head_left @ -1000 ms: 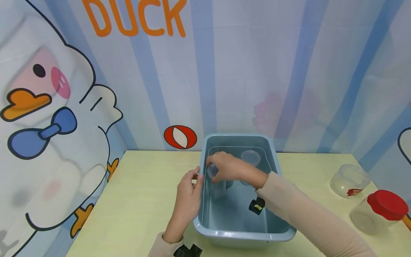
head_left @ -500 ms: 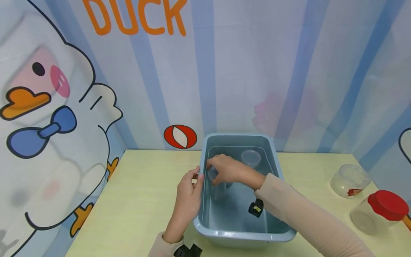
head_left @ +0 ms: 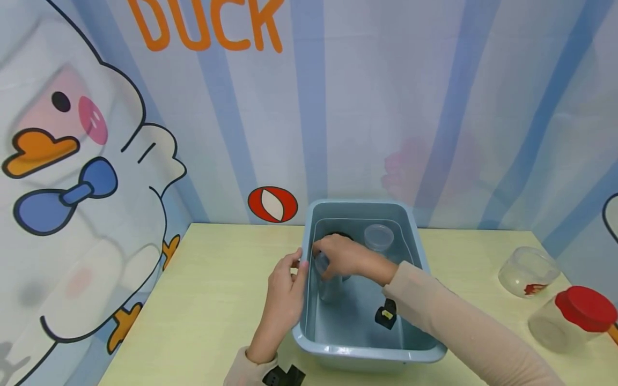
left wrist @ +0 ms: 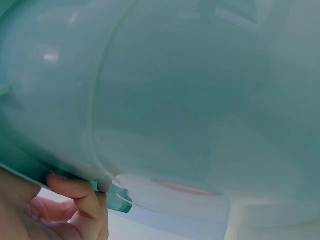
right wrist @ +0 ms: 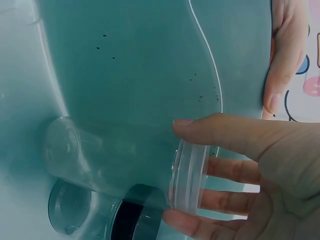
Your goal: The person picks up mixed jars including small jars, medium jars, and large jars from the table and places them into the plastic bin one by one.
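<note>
Left hand (head_left: 284, 292): It comes up from the bottom of the head view and leans on the left wall of the tub (head_left: 367, 351). The fingers curl over the rim, and the left wrist view shows a thumb (left wrist: 82, 200) tucked under the tub's edge. It is gripping the tub.

Tub: Blue-grey, with water in it. It sits in the middle of the yellow table (head_left: 212, 289), right at the back wall.

Right hand (head_left: 345, 257): The arm, in a tan sleeve (head_left: 449, 321), reaches in from 4 o'clock, over the tub. The fingers and thumb wrap round the open mouth of a clear jar (right wrist: 120, 160).

Clear jar: It is inside the tub, near the left wall, at 3 o'clock of the left hand. In the head view it stands under the right hand (head_left: 330, 281). A second clear jar with a black band (right wrist: 112, 220) lies touching it.

Small cup (head_left: 379, 237): Clear, in the tub at 1 o'clock of the right hand.

Far right: A clear jar with a red mark (head_left: 526, 272), and a jar with a red lid (head_left: 574, 316) just below it.

Change: The hands have stayed almost where they were a second ago. A dark round thing (head_left: 339, 236) now peeks out behind the right hand.
</note>
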Available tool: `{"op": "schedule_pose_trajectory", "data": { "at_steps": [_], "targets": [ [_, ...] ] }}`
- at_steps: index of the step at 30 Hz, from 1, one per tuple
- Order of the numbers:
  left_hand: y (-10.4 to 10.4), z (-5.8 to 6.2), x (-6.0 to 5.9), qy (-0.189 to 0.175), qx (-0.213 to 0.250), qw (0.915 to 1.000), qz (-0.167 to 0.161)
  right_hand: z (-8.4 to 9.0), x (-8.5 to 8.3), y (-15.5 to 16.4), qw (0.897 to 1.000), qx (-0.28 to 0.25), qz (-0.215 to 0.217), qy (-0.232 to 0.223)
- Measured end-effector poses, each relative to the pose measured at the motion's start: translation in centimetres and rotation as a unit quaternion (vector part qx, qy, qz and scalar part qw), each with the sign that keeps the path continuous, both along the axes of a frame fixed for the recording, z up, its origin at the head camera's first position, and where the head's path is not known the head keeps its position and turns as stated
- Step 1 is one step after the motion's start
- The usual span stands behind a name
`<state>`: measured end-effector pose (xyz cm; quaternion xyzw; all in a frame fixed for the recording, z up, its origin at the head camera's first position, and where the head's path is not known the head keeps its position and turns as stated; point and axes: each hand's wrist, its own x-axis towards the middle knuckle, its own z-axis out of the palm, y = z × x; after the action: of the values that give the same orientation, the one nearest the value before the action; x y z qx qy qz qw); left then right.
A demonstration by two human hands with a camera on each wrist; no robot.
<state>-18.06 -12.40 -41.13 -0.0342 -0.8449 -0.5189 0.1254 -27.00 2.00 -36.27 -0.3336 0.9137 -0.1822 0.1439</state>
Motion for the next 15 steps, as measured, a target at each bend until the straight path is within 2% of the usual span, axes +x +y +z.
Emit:
{"op": "schedule_pose_trajectory", "data": {
  "at_steps": [15],
  "targets": [
    [0.01,0.05,-0.03,0.001,0.005,1.0,-0.002,-0.72,-0.12,-0.2,1.0,0.01,-0.001,0.004]
  ]
}}
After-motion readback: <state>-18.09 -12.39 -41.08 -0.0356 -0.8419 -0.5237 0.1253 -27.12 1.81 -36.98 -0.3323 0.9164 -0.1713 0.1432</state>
